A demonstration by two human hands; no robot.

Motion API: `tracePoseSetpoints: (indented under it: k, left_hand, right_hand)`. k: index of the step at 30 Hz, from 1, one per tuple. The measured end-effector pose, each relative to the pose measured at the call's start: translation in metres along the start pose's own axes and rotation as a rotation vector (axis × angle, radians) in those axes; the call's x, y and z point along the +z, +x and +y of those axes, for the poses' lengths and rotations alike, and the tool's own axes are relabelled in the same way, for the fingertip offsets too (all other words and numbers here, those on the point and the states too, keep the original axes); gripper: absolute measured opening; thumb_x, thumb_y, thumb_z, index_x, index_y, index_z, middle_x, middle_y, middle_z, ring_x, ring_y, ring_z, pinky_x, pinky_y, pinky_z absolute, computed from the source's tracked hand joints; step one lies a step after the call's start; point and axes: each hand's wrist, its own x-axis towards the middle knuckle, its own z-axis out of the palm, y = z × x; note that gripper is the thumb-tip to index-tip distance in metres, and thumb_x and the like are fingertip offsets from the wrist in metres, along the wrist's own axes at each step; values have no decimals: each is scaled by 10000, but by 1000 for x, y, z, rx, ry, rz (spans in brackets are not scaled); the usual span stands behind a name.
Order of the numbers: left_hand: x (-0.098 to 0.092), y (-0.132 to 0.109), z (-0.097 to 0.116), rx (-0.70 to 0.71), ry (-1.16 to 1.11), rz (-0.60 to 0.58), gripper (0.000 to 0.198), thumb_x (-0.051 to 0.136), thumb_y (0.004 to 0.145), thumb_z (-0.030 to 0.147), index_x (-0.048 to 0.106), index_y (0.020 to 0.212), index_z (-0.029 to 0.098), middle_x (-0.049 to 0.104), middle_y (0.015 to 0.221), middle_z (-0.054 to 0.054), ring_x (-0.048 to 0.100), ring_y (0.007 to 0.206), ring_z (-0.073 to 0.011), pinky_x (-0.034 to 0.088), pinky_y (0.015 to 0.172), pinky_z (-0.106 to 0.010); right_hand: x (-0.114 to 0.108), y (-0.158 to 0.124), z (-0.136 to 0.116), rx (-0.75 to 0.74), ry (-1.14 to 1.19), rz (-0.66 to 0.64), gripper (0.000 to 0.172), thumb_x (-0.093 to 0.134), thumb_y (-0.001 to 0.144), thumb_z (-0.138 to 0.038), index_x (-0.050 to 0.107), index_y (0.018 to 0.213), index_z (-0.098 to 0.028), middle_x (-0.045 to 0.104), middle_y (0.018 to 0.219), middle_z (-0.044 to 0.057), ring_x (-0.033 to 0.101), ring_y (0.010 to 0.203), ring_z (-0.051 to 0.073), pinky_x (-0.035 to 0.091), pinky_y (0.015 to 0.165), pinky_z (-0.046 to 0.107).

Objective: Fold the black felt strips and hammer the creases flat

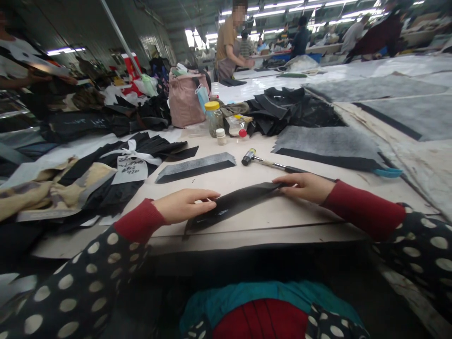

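Observation:
A long black strip of leather-like material [240, 201] slants across the board in front of me, with small pale marks on its face. At its right end, my right hand [305, 186] pinches the strip between thumb and fingers. My left hand [185, 205] has thumb and fingertips on the upper edge of its left part, closed on it. Just beyond lies a hammer [266, 162], its head to the left and its dark handle running behind my right hand. A grey-faced strip with a black border [197, 167] rests beyond my left hand.
Stacked grey-and-black pieces [325, 146] lie at right beside a teal tool [387, 173]. A yellow-lidded jar [213, 117], a white bottle [221, 136] and a pink bag [187, 96] stand farther back. Black bundles with a handwritten tag [130, 170] crowd the left. Other people work behind.

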Motion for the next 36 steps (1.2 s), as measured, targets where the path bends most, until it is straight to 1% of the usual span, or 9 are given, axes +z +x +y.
tracePoseSetpoints:
  k: [6, 12, 15, 18, 21, 24, 28, 31, 36]
  left_hand:
    - [-10, 33, 7, 78, 13, -125, 605, 444, 765, 539, 396, 1269, 208, 463, 1277, -59, 457, 1117, -203, 333, 952, -294]
    - [-11, 82, 13, 184, -336, -273, 797, 538, 728, 510, 149, 1368, 235, 434, 1297, -68, 449, 1133, -213, 344, 947, -301]
    - [-8, 94, 8, 198, -489, -151, 787, 544, 725, 510, 171, 1363, 238, 396, 1325, -63, 414, 1169, -228, 319, 974, -330]
    - [-3, 95, -3, 141, -566, 13, 754, 511, 732, 548, 218, 1353, 237, 331, 1369, -60, 306, 1248, -243, 244, 1026, -357]
    - [2, 94, -15, 52, -594, 130, 738, 458, 746, 582, 245, 1347, 210, 304, 1383, -79, 236, 1282, -256, 194, 1047, -383]
    - [6, 94, -23, 42, -645, 189, 741, 412, 758, 599, 253, 1343, 173, 305, 1381, -100, 232, 1285, -250, 195, 1052, -377]
    - [8, 94, -29, 66, -677, 220, 667, 408, 774, 574, 317, 1317, 198, 331, 1372, -68, 256, 1277, -240, 196, 1057, -377]
    - [10, 94, -31, 47, -661, 236, 607, 421, 788, 533, 358, 1296, 207, 342, 1366, -57, 292, 1258, -246, 197, 1058, -397]
    - [15, 96, -31, 99, -615, 310, 503, 431, 809, 428, 425, 1246, 179, 392, 1318, -79, 365, 1207, -219, 263, 1036, -348]
  right_hand:
    - [-1, 8, -1, -90, 4, 43, 374, 444, 766, -272, 589, 1099, -185, 637, 1004, 40, 583, 891, 178, 457, 808, 309]
    - [-15, 27, -22, -294, -17, 164, 329, 443, 778, -222, 621, 1044, -144, 641, 914, 76, 587, 810, 162, 455, 747, 277]
    - [-26, 47, -20, -332, 32, 144, 340, 460, 769, -200, 596, 1078, -158, 637, 967, 61, 585, 850, 149, 446, 779, 261]
    - [-45, 75, -5, -235, 18, 111, 405, 478, 764, -199, 529, 1164, -163, 630, 997, 47, 587, 827, 133, 457, 745, 242]
    - [-66, 109, 12, -76, -187, 253, 435, 469, 777, -188, 484, 1211, -163, 622, 947, 44, 567, 781, 124, 442, 723, 232]
    - [-78, 147, 23, -8, -343, 318, 544, 527, 727, -140, 432, 1263, -170, 594, 954, 63, 550, 756, 134, 422, 696, 233]
    - [-74, 199, 27, -29, -356, 316, 655, 593, 689, -162, 377, 1306, -211, 555, 1020, 87, 556, 760, 151, 415, 675, 242]
    - [-66, 235, 25, -75, -316, 325, 607, 611, 702, -210, 420, 1278, -227, 564, 1003, 75, 558, 809, 158, 418, 719, 245]
    - [-69, 282, 17, -100, -189, 391, 301, 488, 819, -274, 589, 1085, -176, 604, 1025, 54, 556, 895, 142, 416, 782, 227]
